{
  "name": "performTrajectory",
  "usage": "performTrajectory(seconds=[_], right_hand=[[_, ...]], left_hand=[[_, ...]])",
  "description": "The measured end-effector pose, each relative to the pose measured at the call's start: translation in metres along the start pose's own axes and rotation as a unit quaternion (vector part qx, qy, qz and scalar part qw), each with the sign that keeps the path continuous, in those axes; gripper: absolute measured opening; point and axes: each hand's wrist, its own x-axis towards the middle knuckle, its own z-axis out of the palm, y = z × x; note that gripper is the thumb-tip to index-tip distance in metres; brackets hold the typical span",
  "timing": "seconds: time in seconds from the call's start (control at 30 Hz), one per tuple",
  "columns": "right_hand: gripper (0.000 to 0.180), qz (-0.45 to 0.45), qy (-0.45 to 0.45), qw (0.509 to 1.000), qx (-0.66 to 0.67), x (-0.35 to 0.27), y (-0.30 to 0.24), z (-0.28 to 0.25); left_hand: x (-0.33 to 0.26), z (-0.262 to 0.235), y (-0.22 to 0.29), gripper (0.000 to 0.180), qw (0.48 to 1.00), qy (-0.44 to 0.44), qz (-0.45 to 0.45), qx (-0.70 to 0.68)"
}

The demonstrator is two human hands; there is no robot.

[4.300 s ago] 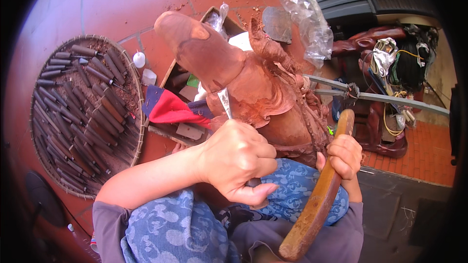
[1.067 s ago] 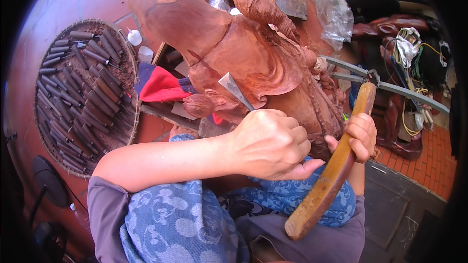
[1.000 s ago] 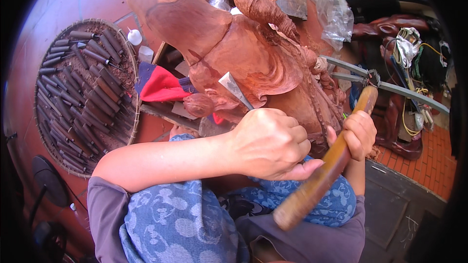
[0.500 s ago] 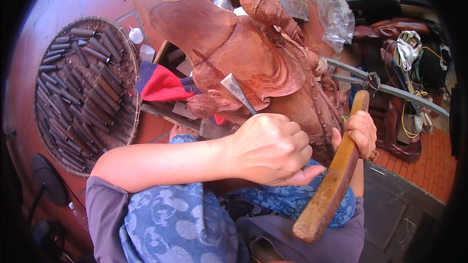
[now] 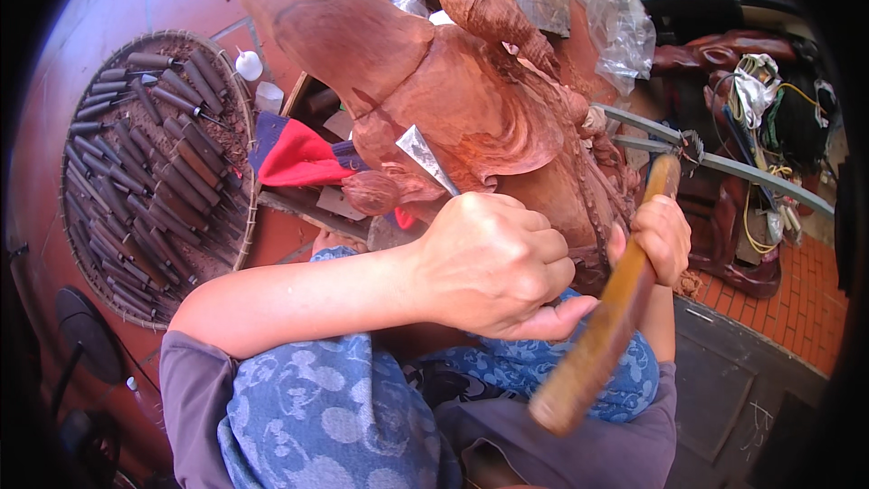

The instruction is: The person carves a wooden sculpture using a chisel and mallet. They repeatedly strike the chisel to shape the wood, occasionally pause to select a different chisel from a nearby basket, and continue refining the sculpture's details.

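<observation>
I see one wooden statue (image 5: 453, 100) in front of me. My left hand (image 5: 493, 263) is closed tight around one chisel (image 5: 425, 156) touching it. My right hand (image 5: 661, 235) grips one wooden stick (image 5: 606, 326).

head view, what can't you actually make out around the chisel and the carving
- Chisel: only the blade tip shows; the left hand covers its handle.
- Where the blade meets the wooden carving: too small to tell whether they touch.
- Wooden mallet in the right hand: its top end merges with the clutter behind.
- Carving's base: hidden by the left hand and forearm.
- Tools in the round basket: too small to tell their tips apart.
</observation>
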Motion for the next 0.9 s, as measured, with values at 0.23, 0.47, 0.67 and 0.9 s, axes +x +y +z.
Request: performTrajectory(seconds=[0.23, 0.47, 0.67, 0.9], right_hand=[[0.036, 0.005, 0.003, 1.000, 0.023, -0.005, 0.005, 0.002], [0.036, 0.030, 0.023, 0.998, 0.059, 0.003, 0.000, 0.001], [0.037, 0.016, 0.003, 0.998, 0.062, 0.012, -0.008, -0.008], [0.035, 0.020, 0.003, 1.000, 0.010, 0.010, -0.005, -0.002]], left_hand=[[0.002, -0.008, -0.001, 0.039, 1.000, 0.006, -0.002, 0.025], [0.007, -0.002, 0.006, 0.041, 0.999, -0.026, -0.001, 0.047], [0.012, -0.002, 0.000, 0.038, 1.000, 0.002, -0.012, 0.025], [0.011, -0.005, -0.002, 0.036, 1.000, -0.004, -0.017, 0.004]])
